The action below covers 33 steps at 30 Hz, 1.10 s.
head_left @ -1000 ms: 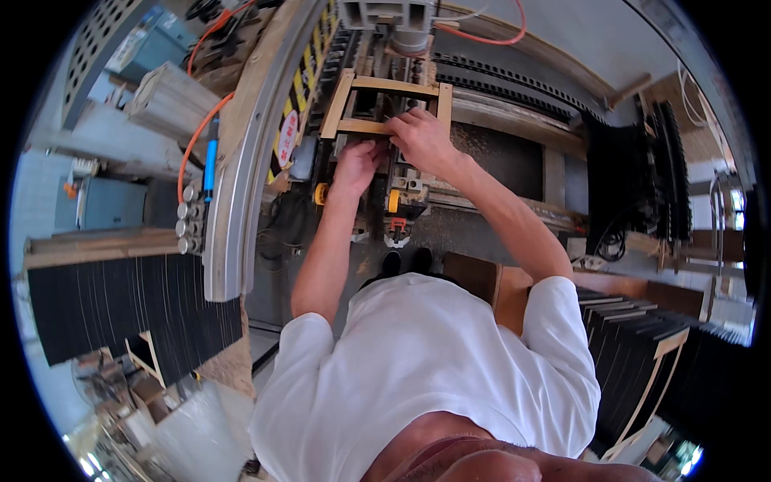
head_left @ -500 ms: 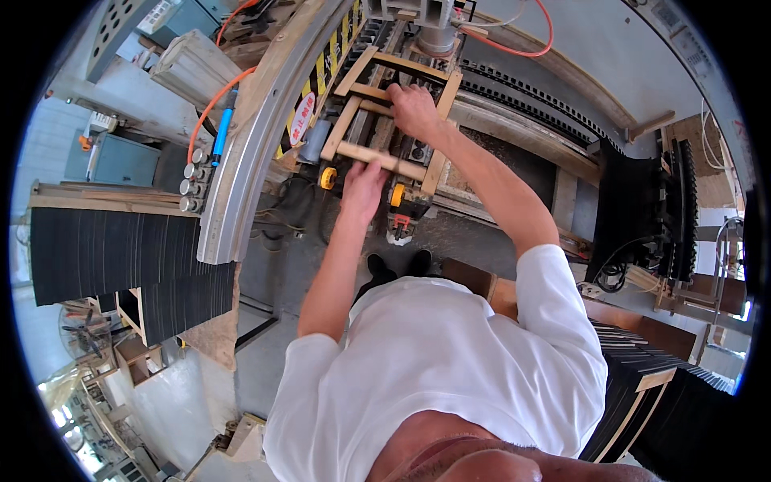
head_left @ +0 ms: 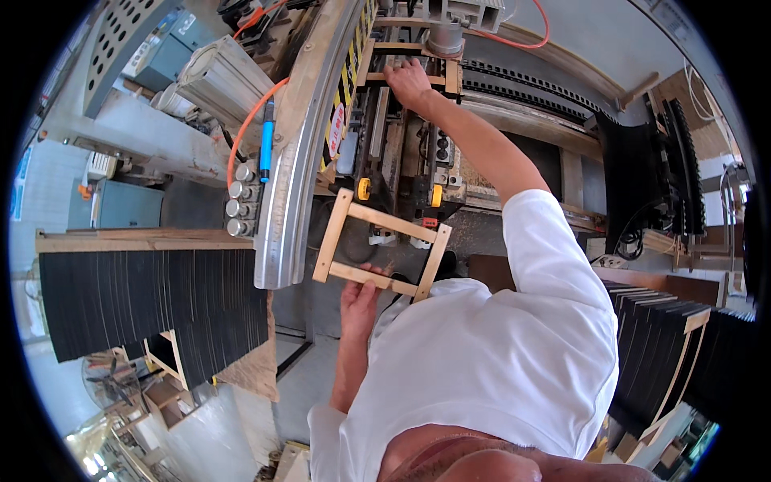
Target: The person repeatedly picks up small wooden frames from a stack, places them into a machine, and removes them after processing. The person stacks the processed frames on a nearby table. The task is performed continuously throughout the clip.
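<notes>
In front of my body, my left hand (head_left: 359, 307) is closed on the near bar of a small rectangular wooden frame (head_left: 393, 220). This frame hangs tilted in the air, apart from the machine. Farther off, my right hand (head_left: 408, 83) has its fingers curled over the near bar of a second wooden frame (head_left: 453, 79), which lies on the machine's rails (head_left: 377, 132). The fingertips there are partly hidden behind the hand. A round metal machine head (head_left: 445, 40) sits over the right corner of that second frame.
Two yellow round parts (head_left: 364, 189) stick out at the machine's near end. A metal beam (head_left: 283, 213) with silver knobs (head_left: 238, 206) runs along the left. Stacks of black-sided frames stand left (head_left: 152, 297) and right (head_left: 662, 353). A dark chain guide (head_left: 679, 189) is at right.
My left hand has pulled one frame off the rails toward my body. My right hand has moved farther away, and the other frame now lies deeper under the machine head.
</notes>
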Each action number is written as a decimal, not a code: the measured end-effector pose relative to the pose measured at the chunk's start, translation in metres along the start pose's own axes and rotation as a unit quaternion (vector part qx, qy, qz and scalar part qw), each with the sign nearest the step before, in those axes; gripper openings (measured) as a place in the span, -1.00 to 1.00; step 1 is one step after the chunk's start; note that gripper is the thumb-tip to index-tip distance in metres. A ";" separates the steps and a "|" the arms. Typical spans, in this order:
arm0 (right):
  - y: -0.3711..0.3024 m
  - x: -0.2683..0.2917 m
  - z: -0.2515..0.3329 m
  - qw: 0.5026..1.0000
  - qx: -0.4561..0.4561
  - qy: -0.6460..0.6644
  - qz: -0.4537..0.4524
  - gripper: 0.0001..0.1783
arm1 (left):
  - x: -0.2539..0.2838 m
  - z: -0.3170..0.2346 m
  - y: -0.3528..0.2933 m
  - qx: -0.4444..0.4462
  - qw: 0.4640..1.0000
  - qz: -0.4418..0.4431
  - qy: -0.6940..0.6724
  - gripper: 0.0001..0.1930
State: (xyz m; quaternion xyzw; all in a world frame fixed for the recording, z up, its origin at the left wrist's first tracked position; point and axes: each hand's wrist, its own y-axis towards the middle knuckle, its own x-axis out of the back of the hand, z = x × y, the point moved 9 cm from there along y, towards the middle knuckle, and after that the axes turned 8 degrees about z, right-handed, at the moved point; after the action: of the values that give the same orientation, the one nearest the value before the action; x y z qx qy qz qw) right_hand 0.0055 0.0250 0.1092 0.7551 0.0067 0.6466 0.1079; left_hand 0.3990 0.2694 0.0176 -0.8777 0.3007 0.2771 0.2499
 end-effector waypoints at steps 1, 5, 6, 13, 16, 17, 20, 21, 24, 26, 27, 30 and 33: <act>0.006 0.000 -0.003 1.000 -0.005 -0.020 0.001 -0.78 | 0.008 -0.005 -0.004 -0.003 1.000 -0.004 -0.006 -0.65; 0.031 -0.006 -0.018 0.994 -0.021 -0.099 0.036 -0.77 | 0.045 -0.024 -0.014 -0.018 0.999 -0.023 -0.017 -0.63; 0.036 -0.008 -0.022 0.991 -0.030 -0.119 0.059 -0.76 | 0.052 -0.028 -0.015 -0.020 0.999 -0.033 -0.013 -0.63; 0.072 -0.020 -0.051 0.993 -0.056 -0.079 0.064 -0.81 | 0.100 -0.022 -0.024 -0.048 0.989 -0.140 -0.024 -0.66; 0.077 -0.020 -0.054 0.998 -0.029 -0.033 0.043 -0.85 | 0.112 -0.014 -0.019 -0.060 0.983 -0.172 -0.015 -0.66; 0.077 -0.019 -0.058 0.999 -0.025 -0.022 0.032 -0.86 | 0.116 -0.011 -0.016 -0.064 0.982 -0.179 -0.010 -0.66; 0.080 -0.016 -0.057 0.999 -0.011 0.009 0.030 -0.85 | 0.117 0.000 -0.012 -0.053 0.978 -0.204 0.002 -0.66; 0.081 -0.013 -0.055 1.000 0.000 0.011 0.027 -0.84 | 0.116 0.004 -0.008 -0.051 0.977 -0.209 0.001 -0.66; 0.094 -0.040 -0.098 0.998 -0.021 -0.059 0.025 -0.77 | 0.114 0.018 0.010 -0.038 0.980 -0.196 -0.002 -0.66; 0.100 -0.041 -0.077 0.997 -0.023 -0.021 0.065 -0.74 | 0.119 0.030 0.006 -0.045 0.978 -0.201 -0.016 -0.66; 0.098 -0.033 -0.069 0.998 -0.014 -0.009 0.053 -0.74 | 0.120 0.035 0.003 -0.044 0.975 -0.216 -0.017 -0.66; 0.090 -0.020 -0.069 0.999 -0.001 0.011 0.033 -0.74 | 0.115 0.045 0.000 -0.043 0.970 -0.240 -0.023 -0.67; 0.090 -0.018 -0.071 1.000 0.016 0.020 0.018 -0.75 | 0.117 0.050 -0.005 -0.049 0.965 -0.255 -0.025 -0.70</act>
State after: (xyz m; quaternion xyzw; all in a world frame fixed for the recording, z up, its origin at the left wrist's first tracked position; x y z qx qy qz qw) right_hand -0.0783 -0.0547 0.1168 0.7434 0.0057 0.6634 0.0843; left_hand 0.4632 0.2573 -0.0916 -0.9291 0.0468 0.2409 0.2766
